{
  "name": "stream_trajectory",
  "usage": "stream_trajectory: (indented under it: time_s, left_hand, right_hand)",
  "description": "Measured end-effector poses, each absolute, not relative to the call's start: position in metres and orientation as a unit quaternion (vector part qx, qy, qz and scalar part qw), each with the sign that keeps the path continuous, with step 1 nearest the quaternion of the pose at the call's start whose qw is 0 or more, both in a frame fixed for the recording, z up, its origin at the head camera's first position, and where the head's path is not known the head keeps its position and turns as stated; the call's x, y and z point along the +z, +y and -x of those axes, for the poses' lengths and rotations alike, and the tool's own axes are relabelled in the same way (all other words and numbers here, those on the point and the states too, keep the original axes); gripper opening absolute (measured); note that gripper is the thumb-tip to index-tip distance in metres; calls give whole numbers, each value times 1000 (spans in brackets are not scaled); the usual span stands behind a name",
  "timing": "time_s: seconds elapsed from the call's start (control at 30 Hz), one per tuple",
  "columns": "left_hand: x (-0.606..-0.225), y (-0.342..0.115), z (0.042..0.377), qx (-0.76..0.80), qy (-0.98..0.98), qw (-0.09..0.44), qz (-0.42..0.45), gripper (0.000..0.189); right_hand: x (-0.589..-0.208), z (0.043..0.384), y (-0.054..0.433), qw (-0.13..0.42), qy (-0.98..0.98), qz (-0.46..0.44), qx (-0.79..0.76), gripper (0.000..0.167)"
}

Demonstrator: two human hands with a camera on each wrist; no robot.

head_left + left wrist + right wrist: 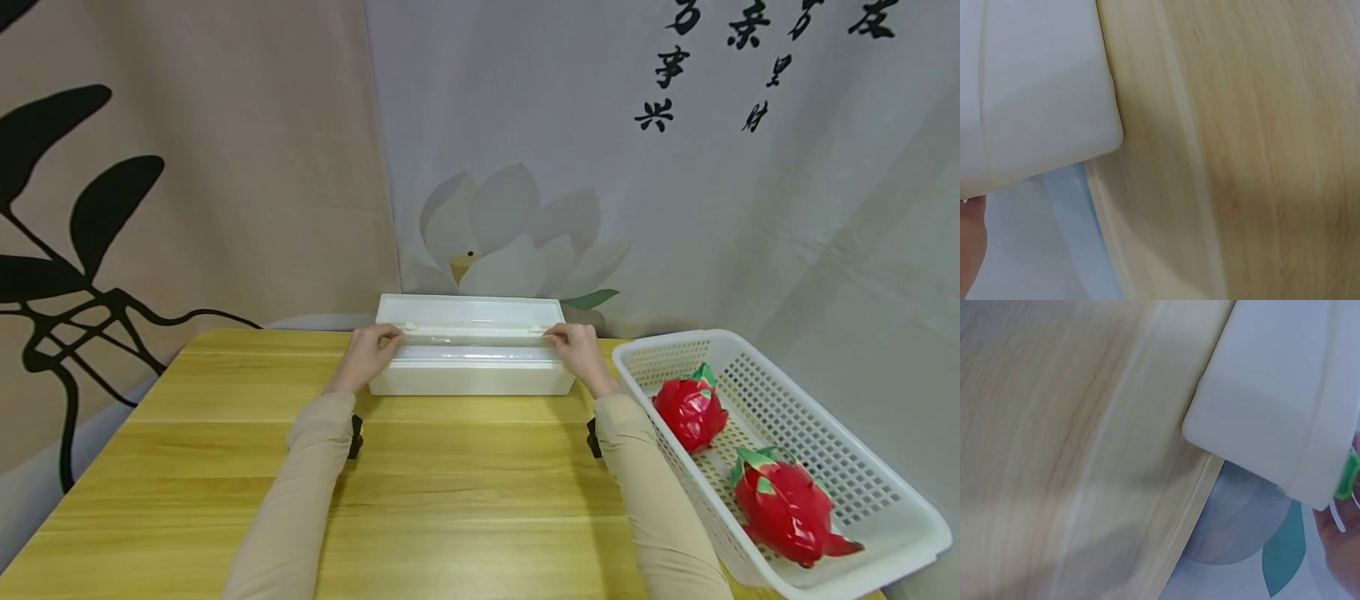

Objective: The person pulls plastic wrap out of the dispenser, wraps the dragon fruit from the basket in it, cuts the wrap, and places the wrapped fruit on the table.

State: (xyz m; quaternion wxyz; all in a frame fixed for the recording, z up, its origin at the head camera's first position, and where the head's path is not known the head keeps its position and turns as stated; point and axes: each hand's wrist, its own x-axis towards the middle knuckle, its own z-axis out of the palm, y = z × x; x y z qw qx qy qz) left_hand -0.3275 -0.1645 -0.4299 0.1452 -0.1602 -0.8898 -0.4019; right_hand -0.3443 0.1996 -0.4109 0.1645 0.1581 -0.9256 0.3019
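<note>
A white cling film dispenser box [471,380] sits at the back edge of the table with its lid [469,310] raised. Clear cling film [468,341] shows across its opening. At the box's left end, my left hand [371,354] pinches the film's edge between thumb and curled fingers. My right hand [581,354] does the same at the right end. The left wrist view catches only part of the left hand [971,244], beside the box end [1047,94]. In the right wrist view, a small green part [1348,476] shows by the right hand [1342,556].
On the right stands a white perforated basket [847,408] with two red dragon fruits, one farther back [690,412] and one nearer [783,504]. The wooden table [472,500] ends just behind the box, against a printed curtain [510,125].
</note>
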Motion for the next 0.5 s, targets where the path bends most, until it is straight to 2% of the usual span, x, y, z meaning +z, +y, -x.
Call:
stream_trajectory:
  time_s: [0.5]
  left_hand:
    - [-425, -160, 328, -478, -861, 153, 89, 26]
  right_hand:
    - [-405, 345, 197, 200, -893, -146, 376, 16]
